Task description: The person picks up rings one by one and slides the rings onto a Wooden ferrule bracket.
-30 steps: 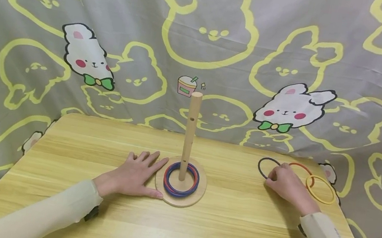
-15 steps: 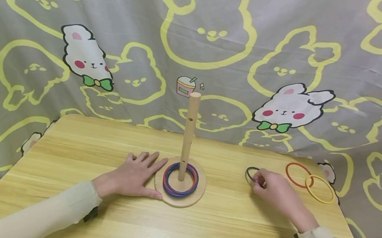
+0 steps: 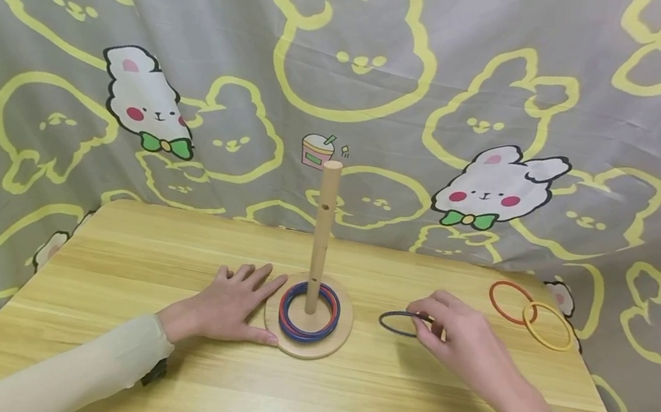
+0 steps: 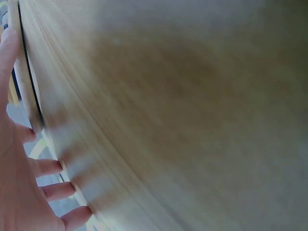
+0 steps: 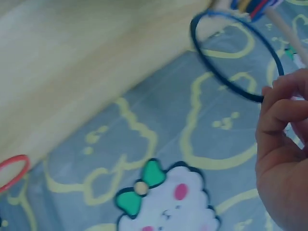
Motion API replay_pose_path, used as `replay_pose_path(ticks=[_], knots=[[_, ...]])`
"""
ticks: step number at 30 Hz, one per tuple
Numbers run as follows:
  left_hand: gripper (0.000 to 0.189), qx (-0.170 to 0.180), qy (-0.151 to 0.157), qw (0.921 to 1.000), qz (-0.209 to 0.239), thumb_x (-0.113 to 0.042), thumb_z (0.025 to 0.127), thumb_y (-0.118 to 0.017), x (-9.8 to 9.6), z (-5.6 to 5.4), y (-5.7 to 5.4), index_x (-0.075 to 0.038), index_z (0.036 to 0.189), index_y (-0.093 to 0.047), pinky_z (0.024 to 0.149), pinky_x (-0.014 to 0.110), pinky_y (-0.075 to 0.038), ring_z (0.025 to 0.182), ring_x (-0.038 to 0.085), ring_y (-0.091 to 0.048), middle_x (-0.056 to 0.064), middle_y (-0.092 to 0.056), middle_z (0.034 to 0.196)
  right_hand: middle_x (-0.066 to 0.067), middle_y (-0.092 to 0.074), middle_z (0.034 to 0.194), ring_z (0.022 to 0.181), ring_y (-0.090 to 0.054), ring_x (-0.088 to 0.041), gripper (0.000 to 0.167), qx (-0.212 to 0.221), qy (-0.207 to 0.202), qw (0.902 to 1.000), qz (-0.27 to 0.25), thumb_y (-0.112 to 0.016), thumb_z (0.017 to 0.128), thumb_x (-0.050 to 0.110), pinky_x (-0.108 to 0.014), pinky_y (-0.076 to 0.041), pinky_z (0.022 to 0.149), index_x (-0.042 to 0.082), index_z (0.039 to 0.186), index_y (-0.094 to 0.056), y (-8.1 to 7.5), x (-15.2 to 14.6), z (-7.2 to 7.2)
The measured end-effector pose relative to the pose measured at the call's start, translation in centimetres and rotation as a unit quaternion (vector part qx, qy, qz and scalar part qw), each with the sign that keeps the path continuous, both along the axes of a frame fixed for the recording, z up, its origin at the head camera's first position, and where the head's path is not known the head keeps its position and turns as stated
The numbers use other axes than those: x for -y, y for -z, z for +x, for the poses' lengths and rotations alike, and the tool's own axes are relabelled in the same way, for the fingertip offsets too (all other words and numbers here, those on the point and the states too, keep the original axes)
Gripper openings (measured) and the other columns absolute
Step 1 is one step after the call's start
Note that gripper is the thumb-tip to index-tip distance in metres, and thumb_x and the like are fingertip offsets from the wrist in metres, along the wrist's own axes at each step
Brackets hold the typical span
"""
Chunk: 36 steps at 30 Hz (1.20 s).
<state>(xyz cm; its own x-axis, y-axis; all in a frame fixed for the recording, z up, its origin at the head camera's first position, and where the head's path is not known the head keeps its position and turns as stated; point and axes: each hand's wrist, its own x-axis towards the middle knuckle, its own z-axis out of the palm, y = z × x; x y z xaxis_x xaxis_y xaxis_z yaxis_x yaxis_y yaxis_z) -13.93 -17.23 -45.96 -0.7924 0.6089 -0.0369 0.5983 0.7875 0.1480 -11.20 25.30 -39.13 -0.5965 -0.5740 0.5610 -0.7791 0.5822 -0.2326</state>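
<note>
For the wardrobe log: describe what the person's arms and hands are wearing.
Both arms wear long, snug, pale beige sleeves reaching the wrists. The left hand and right hand are bare, with no rings or gloves visible. A dark strap or device edge shows under each wrist.

Both arms are covered by long, close-fitting sleeves, pale beige, reaching approx. to the wrists. The left hand and right hand are bare; no gloves. A small dark object, prob. a strap or camera mount, is seen under each wrist, at the cuff.
</note>
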Motion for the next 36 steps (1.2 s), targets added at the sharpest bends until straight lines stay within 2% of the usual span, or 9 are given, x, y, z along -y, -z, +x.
replay_pose_path(ticks=[3, 5, 8, 14, 19, 23, 27, 30, 36], knots=[[0.114, 0.003, 0.000, 1.0000, 0.001, -0.088, 0.092, -0.058, 0.0, 0.0, 0.0, -0.011, 0.173, -0.034, 0.098, 0.076, -0.039, 0.146, 0.050, -0.043, 0.029, -0.036, 0.169, 0.011, -0.066, 0.097, 0.073, -0.061, -0.001, 0.018, -0.015, -0.016, 0.9996, -0.015, -0.081, 0.096, 0.007, -0.015, -0.049, 0.061, 0.016, 0.111, -0.080, -1.0, 0.9, 0.4], [0.114, 0.002, 0.001, 1.0000, 0.000, -0.088, 0.092, -0.057, 0.0, 0.0, 0.0, -0.011, 0.173, -0.034, 0.098, 0.076, -0.039, 0.146, 0.050, -0.043, 0.029, -0.036, 0.169, 0.011, -0.064, 0.098, 0.073, -0.060, -0.001, 0.010, -0.020, -0.021, 0.9993, -0.024, -0.073, 0.106, 0.019, -0.015, -0.048, 0.061, 0.016, 0.113, -0.080, -1.7, 1.5, 0.7], [0.114, 0.000, 0.003, 1.0000, 0.000, -0.088, 0.092, -0.057, 0.0, 0.0, 0.0, -0.011, 0.173, -0.034, 0.098, 0.075, -0.040, 0.146, 0.050, -0.043, 0.029, -0.036, 0.169, 0.011, -0.060, 0.095, 0.072, -0.054, -0.002, 0.029, -0.028, -0.021, 0.9988, -0.034, -0.057, 0.115, 0.034, -0.014, -0.043, 0.060, 0.015, 0.114, -0.079, -3.0, 2.6, 1.1], [0.114, -0.002, 0.004, 1.0000, 0.001, -0.088, 0.092, -0.057, 0.0, 0.1, 0.1, -0.011, 0.173, -0.034, 0.097, 0.075, -0.040, 0.145, 0.050, -0.043, 0.029, -0.036, 0.168, 0.010, -0.055, 0.088, 0.070, -0.050, -0.004, 0.032, -0.054, -0.040, 0.9959, -0.061, -0.056, 0.116, 0.032, -0.014, -0.040, 0.060, 0.010, 0.115, -0.078, -5.3, 4.9, 2.0], [0.115, -0.004, 0.003, 1.0000, 0.002, -0.089, 0.092, -0.057, 0.0, 0.0, 0.1, -0.011, 0.173, -0.034, 0.097, 0.076, -0.040, 0.144, 0.050, -0.044, 0.030, -0.036, 0.168, 0.010, -0.055, 0.088, 0.069, -0.047, -0.004, 0.032, -0.049, -0.049, 0.9954, -0.067, -0.054, 0.117, 0.031, -0.014, -0.038, 0.059, 0.008, 0.117, -0.077, -7.2, 6.6, 2.6], [0.114, -0.004, 0.003, 1.0000, 0.001, -0.089, 0.092, -0.057, 0.0, 0.0, 0.1, -0.011, 0.173, -0.034, 0.097, 0.075, -0.040, 0.144, 0.050, -0.044, 0.030, -0.037, 0.168, 0.009, -0.055, 0.087, 0.071, -0.049, -0.005, 0.026, -0.047, -0.064, 0.9932, -0.085, -0.057, 0.115, 0.025, -0.015, -0.041, 0.061, 0.007, 0.119, -0.076, -8.9, 8.1, 2.4], [0.113, -0.011, 0.006, 0.9999, 0.007, -0.088, 0.092, -0.058, 0.1, 0.0, 0.2, -0.010, 0.171, -0.037, 0.096, 0.074, -0.041, 0.143, 0.050, -0.045, 0.030, -0.037, 0.168, 0.007, -0.063, 0.088, 0.071, -0.057, -0.005, 0.016, -0.036, -0.087, 0.9855, -0.141, -0.067, 0.107, 0.011, -0.017, -0.048, 0.063, 0.004, 0.118, -0.076, -10.8, 9.7, 1.8], [0.112, -0.017, 0.007, 0.9998, 0.009, -0.088, 0.092, -0.058, 0.2, 0.0, 0.3, -0.011, 0.172, -0.037, 0.096, 0.074, -0.041, 0.142, 0.049, -0.045, 0.028, -0.037, 0.169, 0.004, -0.069, 0.089, 0.068, -0.061, -0.006, 0.018, -0.015, -0.096, 0.9762, -0.194, -0.071, 0.101, 0.002, -0.020, -0.052, 0.061, 0.001, 0.118, -0.076, -12.1, 10.8, 1.2], [0.114, -0.007, 0.006, 0.9999, 0.006, -0.089, 0.092, -0.056, 0.2, 0.1, 0.1, -0.011, 0.172, -0.035, 0.097, 0.075, -0.039, 0.145, 0.050, -0.043, 0.029, -0.036, 0.169, 0.000, -0.068, 0.086, 0.057, -0.063, -0.014, 0.022, 0.074, -0.090, 0.9504, -0.288, -0.071, 0.102, -0.005, -0.026, -0.049, 0.048, 0.001, 0.123, -0.075, -13.7, 12.5, 0.3]])
